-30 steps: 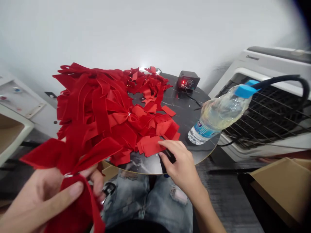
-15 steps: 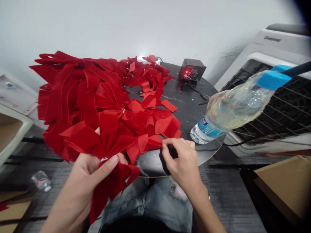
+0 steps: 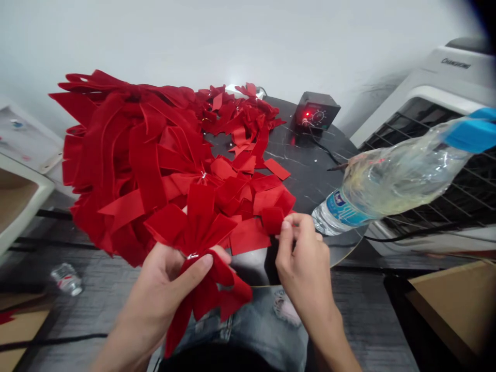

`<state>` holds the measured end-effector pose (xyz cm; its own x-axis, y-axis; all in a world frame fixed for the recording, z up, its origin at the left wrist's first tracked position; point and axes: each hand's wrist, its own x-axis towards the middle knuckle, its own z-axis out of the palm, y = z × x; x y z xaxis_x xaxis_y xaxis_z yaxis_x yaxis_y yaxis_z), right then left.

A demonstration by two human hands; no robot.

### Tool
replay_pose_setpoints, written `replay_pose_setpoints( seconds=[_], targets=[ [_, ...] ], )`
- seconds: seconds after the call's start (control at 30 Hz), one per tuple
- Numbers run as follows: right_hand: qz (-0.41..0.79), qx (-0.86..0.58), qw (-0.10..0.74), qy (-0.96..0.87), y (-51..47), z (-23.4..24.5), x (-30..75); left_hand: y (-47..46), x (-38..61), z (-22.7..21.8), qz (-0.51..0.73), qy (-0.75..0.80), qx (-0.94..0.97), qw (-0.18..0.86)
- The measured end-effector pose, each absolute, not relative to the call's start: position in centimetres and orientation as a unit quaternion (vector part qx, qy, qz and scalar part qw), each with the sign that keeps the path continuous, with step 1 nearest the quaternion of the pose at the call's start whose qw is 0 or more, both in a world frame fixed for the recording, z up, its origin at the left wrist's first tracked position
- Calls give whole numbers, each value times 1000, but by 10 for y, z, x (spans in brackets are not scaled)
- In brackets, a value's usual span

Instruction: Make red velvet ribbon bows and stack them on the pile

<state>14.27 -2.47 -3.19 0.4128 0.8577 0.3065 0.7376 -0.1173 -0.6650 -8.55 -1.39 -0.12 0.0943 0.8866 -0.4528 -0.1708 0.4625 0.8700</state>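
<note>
My left hand (image 3: 170,281) grips a red velvet bow (image 3: 199,227) at its wire-tied centre, thumb pressed over the knot, with the tails hanging down over my lap. My right hand (image 3: 302,256) pinches a small red velvet strip (image 3: 272,219) between thumb and fingertips, just right of the bow. Both hands hover at the near edge of a round black table (image 3: 306,178). A large pile of finished red bows (image 3: 127,150) covers the table's left half, and several loose red strips (image 3: 256,196) lie in front of it.
A clear plastic bottle with a blue cap (image 3: 391,178) leans at the table's right edge. A small black control box with a red light (image 3: 316,111) sits at the back. A white cooler unit (image 3: 437,93) stands right, cardboard (image 3: 453,305) lower right, a bottle (image 3: 65,279) on the floor.
My left hand brought the bow from the lower left in toward the table edge. My right hand picked one red strip off the table and lifted it beside the bow.
</note>
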Motion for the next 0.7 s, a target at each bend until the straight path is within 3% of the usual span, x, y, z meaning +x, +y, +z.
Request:
replay_pose_setpoints(
  seconds=[0.13, 0.2, 0.33, 0.57, 0.7],
  targets=[
    [59, -743, 476, -467, -24, -17, 146, -9, -74, 11, 395, 515, 327, 687],
    [120, -703, 501, -491, -30, -6, 147, -7, -69, 15, 418, 491, 305, 700],
    [295, -569, 475, -603, -49, 6, 143, -8, -63, 18, 436, 431, 293, 734],
    [285, -475, 427, -715, -64, 6, 148, -10, -60, 15, 362, 373, 320, 792],
    [390, -526, 453, -605, -62, 2, 158, -7, -53, 15, 349, 401, 293, 794]
  ],
)
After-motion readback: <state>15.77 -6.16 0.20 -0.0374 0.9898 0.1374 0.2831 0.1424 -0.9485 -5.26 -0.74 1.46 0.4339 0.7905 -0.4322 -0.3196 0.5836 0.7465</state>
